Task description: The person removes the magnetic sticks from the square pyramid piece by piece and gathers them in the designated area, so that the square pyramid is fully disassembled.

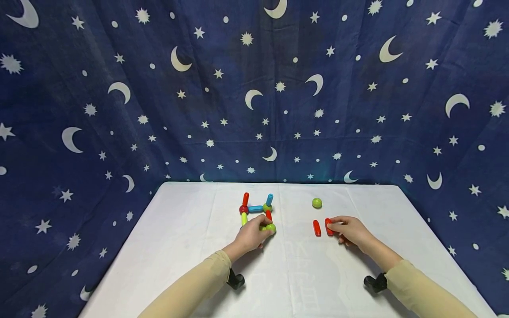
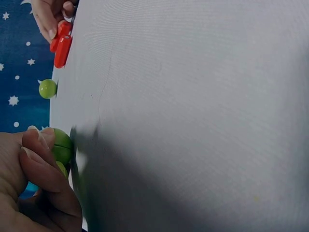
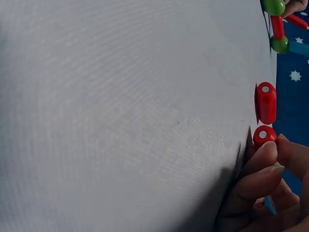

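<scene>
A frame of magnetic sticks and balls stands left of the table's middle, with a blue stick (image 1: 256, 209) joining a dark red ball (image 1: 244, 210) to a green ball (image 1: 267, 207). At its near right corner my left hand (image 1: 251, 232) grips another green ball (image 1: 271, 228) with curled fingers, covering the near left corner. Off to the right, my right hand (image 1: 351, 232) pinches a red stick (image 1: 328, 226) between thumb and fingers. Its pale round end shows in the right wrist view. Just left of it lies a second red stick (image 1: 317, 228), held by neither hand.
A loose green ball (image 1: 317, 203) sits behind the two red sticks. A white cloth (image 1: 302, 282) covers the table, and a dark blue curtain (image 1: 294, 123) with moons and stars hangs behind and at the sides.
</scene>
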`<action>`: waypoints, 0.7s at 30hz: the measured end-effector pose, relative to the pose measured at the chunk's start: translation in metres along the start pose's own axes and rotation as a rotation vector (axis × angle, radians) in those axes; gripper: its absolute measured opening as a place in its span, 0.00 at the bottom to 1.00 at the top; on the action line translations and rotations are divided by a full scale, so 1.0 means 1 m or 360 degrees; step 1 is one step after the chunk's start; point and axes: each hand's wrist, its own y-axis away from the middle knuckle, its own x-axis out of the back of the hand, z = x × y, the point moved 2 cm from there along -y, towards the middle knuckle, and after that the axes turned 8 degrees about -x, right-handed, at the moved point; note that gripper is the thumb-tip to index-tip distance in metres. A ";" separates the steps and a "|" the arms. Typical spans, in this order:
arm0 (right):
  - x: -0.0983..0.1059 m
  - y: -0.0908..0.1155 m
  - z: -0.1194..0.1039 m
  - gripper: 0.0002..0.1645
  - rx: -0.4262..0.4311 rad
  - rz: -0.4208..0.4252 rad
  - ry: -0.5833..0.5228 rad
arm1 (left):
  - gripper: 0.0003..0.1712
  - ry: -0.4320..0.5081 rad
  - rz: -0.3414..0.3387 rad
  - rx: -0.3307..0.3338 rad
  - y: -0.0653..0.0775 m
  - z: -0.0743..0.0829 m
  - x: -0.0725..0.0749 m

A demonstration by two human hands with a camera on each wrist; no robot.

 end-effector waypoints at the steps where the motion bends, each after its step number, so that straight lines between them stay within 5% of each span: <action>1: -0.001 0.000 0.000 0.33 -0.0004 0.0009 0.0013 | 0.13 -0.0006 0.0000 -0.0001 0.000 0.000 0.000; 21: -0.006 -0.003 0.000 0.30 0.0013 0.0073 0.0046 | 0.14 -0.0045 0.0008 -0.0019 0.001 0.001 0.001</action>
